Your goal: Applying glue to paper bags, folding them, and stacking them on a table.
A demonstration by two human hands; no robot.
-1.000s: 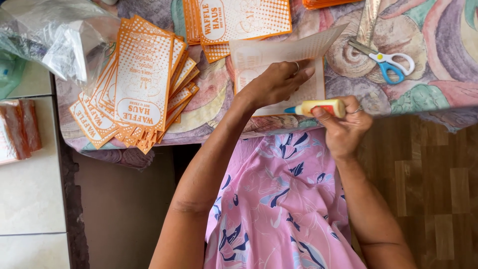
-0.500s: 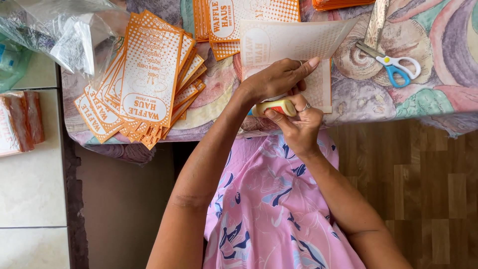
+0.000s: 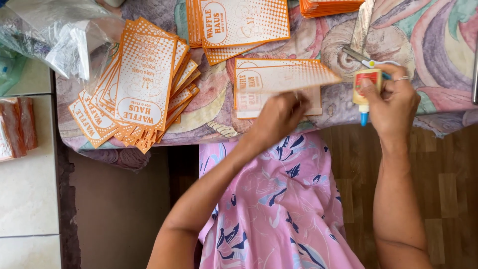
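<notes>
Seen from above, a person in a pink flowered dress works at a surface (image 3: 438,45) covered with a swirl-patterned cloth. The left hand (image 3: 279,117) pinches the near edge of a flat orange-and-white printed paper sleeve (image 3: 279,79), its grip closed on the paper, which lies at the surface's front edge. The right hand (image 3: 393,99) wraps firmly around a small yellow glue bottle with a blue tip (image 3: 364,89), pointed down. A fanned pile of matching orange sleeves (image 3: 139,84) lies to the left.
</notes>
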